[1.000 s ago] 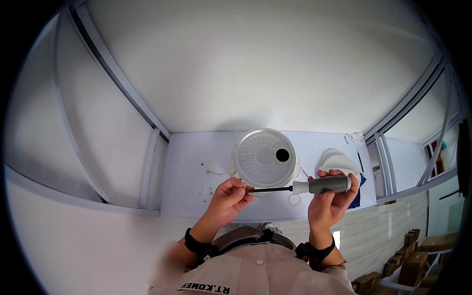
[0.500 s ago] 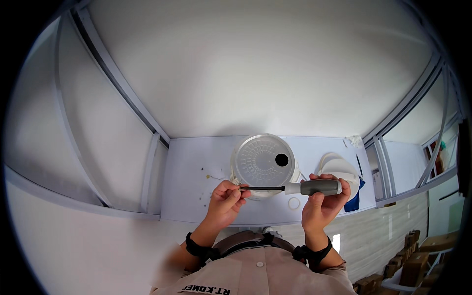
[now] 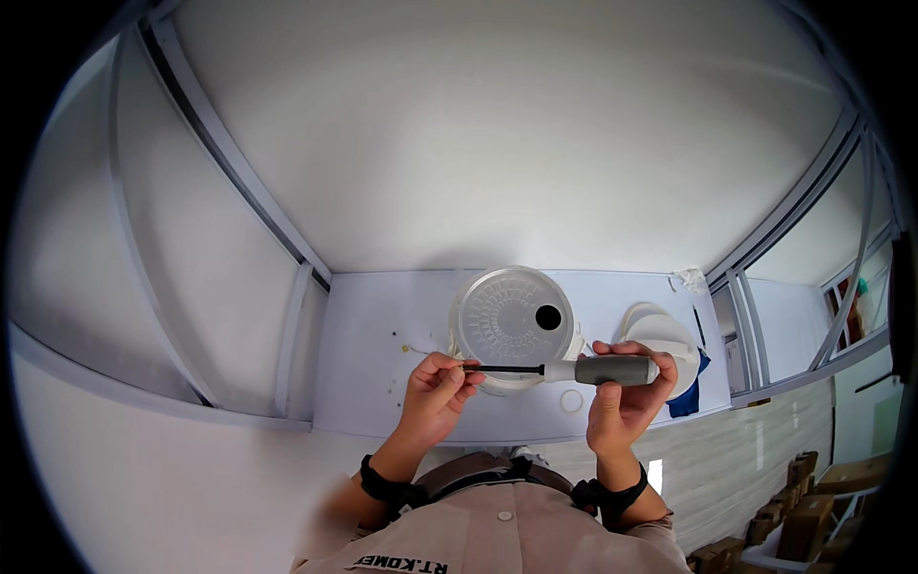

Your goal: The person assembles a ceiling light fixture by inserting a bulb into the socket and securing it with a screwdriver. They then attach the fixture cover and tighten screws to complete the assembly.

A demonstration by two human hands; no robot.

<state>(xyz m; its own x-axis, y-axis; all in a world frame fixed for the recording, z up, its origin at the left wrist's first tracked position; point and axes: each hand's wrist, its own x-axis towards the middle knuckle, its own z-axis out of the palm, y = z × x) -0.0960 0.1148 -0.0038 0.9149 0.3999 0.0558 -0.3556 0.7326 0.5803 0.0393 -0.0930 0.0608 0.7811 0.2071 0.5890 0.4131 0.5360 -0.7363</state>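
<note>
My right hand (image 3: 626, 397) is wrapped round the grey handle of a screwdriver (image 3: 612, 370), held level with its dark shaft pointing left. At the other end, the fingers of my left hand (image 3: 436, 392) are pinched at the shaft's tip. Whether a small part sits between those fingertips is hidden. Just beyond the shaft, on the table, stands a round white appliance (image 3: 507, 311) with a patterned disc on top and a black round spot at its right. The screwdriver crosses in front of its near edge.
On the white table (image 3: 368, 306) are several tiny dark parts at left and a thin pale ring (image 3: 571, 401) near the front. A round white lid-like piece (image 3: 669, 349) lies at right, by a blue thing (image 3: 686, 400). Brown cardboard boxes (image 3: 808, 521) stand at lower right.
The screwdriver and my right hand have shifted slightly left. My left hand keeps its pinch at the tip and has barely moved.
</note>
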